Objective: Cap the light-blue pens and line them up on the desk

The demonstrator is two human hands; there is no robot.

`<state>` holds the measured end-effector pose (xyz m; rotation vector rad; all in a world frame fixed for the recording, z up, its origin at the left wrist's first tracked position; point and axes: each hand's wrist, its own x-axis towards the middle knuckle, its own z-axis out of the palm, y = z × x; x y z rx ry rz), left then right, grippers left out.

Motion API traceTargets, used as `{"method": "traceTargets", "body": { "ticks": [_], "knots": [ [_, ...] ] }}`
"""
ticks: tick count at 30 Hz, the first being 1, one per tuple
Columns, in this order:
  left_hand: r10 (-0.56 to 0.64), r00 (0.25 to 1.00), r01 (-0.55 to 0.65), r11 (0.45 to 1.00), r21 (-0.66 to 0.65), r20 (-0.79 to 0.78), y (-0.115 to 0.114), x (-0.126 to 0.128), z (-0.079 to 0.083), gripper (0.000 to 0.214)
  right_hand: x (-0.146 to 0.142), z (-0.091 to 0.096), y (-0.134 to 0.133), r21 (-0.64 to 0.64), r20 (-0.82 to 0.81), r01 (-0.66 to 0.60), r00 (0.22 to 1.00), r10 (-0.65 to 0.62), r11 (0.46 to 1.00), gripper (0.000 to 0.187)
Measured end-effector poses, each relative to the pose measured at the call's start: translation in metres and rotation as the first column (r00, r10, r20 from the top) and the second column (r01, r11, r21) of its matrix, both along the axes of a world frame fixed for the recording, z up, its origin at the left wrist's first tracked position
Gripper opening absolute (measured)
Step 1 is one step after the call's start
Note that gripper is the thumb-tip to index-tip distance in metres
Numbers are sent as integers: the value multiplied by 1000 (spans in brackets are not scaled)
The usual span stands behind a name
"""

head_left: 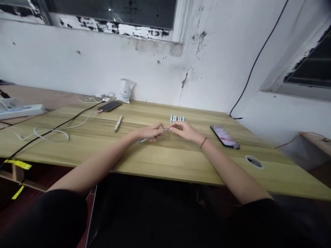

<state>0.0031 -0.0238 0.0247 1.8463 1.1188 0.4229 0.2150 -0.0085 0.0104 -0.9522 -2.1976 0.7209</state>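
The left hand (pixel 150 132) and right hand (pixel 184 131) pinched a slim pen (pixel 142 140) between their fingers; it looked light and stiff, easiest held by its narrow barrel.

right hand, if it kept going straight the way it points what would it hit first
Most likely the slim pen held between the hands: the right hand's fingertips seem to be at it already, though depth is hard to judge. The left hand lies just beyond it on that line.
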Motion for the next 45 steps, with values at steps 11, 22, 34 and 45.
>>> {"method": "traceTargets", "body": {
  "ticks": [11, 22, 34, 45],
  "knots": [
    [-105, 972, 109, 994, -10, 210, 8, -2, -5, 30, 3, 1, 3, 13, 29, 57, 998, -57, 998, 32],
    [25, 925, 47, 983, -177, 380, 12, -5, -6, 20, 17, -4, 11, 58, 303, 129, 943, -141, 990, 23],
    [10, 940, 78, 967, -241, 342, 17, -6, -12, 23, 10, -7, 6, 109, 413, 75, 904, -114, 991, 17],
    [96, 941, -2, 961, -278, 325, 15, -2, -9, 21, 10, -10, 7, 130, 413, 84, 901, -131, 988, 13]
  ]
}}
